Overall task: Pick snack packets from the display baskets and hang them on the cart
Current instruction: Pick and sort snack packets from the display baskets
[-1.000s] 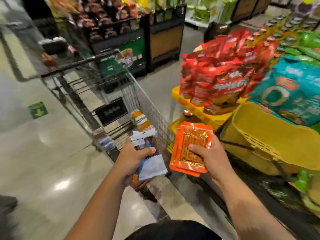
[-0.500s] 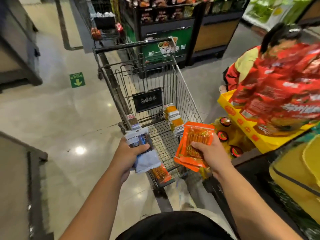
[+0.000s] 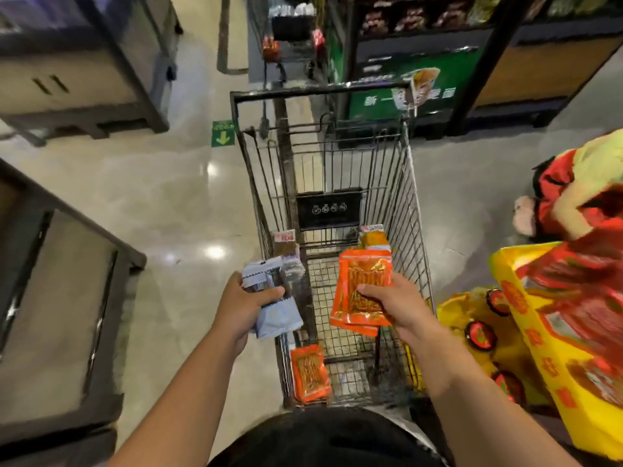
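Observation:
A wire shopping cart (image 3: 409,210) stands straight ahead of me. My left hand (image 3: 242,306) grips pale blue snack packets (image 3: 274,315) beside the cart's left wall. My right hand (image 3: 387,306) holds a small stack of orange snack packets (image 3: 365,281) over the cart's near right part. Another orange packet (image 3: 310,372) hangs at the cart's near left corner. A brown packet (image 3: 286,246) hangs on the left wall and an orange-yellow one (image 3: 372,235) on the right wall.
A yellow display box (image 3: 542,345) of red packets sits at the right, with yellow bags below it. A plush toy (image 3: 573,190) lies beyond it. Dark shelving (image 3: 421,62) stands behind the cart. Grey counters (image 3: 60,298) line the left. Polished floor lies between.
The view has swung left from the display baskets to face the cart squarely. Both hands, still holding their packets, now sit over the cart's near end.

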Demonstrator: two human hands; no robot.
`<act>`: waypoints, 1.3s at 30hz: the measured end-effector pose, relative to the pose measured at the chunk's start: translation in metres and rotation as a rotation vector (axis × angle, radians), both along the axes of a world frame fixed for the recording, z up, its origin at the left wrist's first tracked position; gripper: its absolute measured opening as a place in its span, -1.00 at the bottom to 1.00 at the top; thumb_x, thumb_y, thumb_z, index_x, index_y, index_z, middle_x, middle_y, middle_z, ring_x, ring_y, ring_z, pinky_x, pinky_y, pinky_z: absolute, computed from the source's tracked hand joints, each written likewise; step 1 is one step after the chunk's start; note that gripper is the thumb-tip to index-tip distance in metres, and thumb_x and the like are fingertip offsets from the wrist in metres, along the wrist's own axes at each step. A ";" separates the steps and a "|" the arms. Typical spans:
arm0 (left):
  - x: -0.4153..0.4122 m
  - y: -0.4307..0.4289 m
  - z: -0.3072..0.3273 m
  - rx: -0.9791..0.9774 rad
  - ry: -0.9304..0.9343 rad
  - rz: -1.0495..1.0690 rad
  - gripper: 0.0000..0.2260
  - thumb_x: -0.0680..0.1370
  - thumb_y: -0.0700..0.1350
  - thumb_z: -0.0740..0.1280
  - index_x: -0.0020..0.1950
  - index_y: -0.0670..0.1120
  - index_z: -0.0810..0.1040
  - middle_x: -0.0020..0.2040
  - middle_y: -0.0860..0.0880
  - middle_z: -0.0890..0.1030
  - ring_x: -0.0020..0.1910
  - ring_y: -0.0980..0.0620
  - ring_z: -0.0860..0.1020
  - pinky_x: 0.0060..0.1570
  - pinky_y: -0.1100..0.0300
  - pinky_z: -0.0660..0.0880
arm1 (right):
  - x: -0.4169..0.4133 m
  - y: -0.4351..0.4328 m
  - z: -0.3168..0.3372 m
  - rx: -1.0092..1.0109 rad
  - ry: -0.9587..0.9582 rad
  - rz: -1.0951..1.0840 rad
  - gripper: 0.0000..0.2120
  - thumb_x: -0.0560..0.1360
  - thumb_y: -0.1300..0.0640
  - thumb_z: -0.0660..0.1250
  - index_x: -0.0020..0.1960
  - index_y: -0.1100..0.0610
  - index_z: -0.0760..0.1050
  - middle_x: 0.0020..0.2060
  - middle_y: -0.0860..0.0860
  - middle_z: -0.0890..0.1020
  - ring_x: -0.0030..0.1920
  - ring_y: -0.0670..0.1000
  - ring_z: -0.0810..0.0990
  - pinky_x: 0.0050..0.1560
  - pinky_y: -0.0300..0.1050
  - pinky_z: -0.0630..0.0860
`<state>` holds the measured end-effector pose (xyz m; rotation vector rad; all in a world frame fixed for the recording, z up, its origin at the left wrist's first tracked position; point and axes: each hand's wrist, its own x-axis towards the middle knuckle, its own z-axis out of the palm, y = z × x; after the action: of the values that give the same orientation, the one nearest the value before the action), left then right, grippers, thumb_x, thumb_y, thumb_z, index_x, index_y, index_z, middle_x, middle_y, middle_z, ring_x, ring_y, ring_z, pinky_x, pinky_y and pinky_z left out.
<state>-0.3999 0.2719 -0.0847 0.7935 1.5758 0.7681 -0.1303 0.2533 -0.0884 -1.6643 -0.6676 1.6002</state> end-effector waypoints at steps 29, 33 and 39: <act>-0.014 0.039 -0.130 -0.095 0.373 -0.035 -0.51 0.42 -0.11 0.60 0.19 0.08 0.38 0.00 0.23 0.56 -0.05 0.32 0.54 -0.16 0.41 0.41 | -0.070 -0.003 -0.282 -0.534 -0.379 0.800 0.19 0.40 0.31 0.53 0.60 -0.25 -0.25 0.30 0.02 0.46 0.34 0.15 0.48 0.42 0.19 0.33; -0.015 0.039 -0.130 -0.093 0.352 -0.021 -0.50 0.41 -0.13 0.60 0.19 0.10 0.39 0.05 0.21 0.58 0.04 0.15 0.60 -0.01 0.27 0.51 | -0.083 -0.005 -0.292 -0.484 -0.438 0.818 -0.03 0.44 0.28 0.50 0.59 -0.22 0.01 0.39 0.05 0.42 0.39 0.17 0.42 0.39 0.19 0.37; -0.016 0.039 -0.128 -0.104 0.319 -0.005 -0.48 0.41 -0.14 0.60 0.21 0.13 0.38 0.08 0.22 0.59 0.09 0.14 0.60 0.19 -0.02 0.57 | -0.093 0.003 -0.298 -0.512 -0.568 0.918 -0.09 0.44 0.23 0.53 0.60 -0.08 0.10 0.50 0.10 0.20 0.45 0.24 0.36 0.41 0.25 0.38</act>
<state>-0.4160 0.3108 -0.2123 0.8748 1.8808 0.5694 -0.2229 0.2564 -0.3867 -2.4327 -1.5856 2.0144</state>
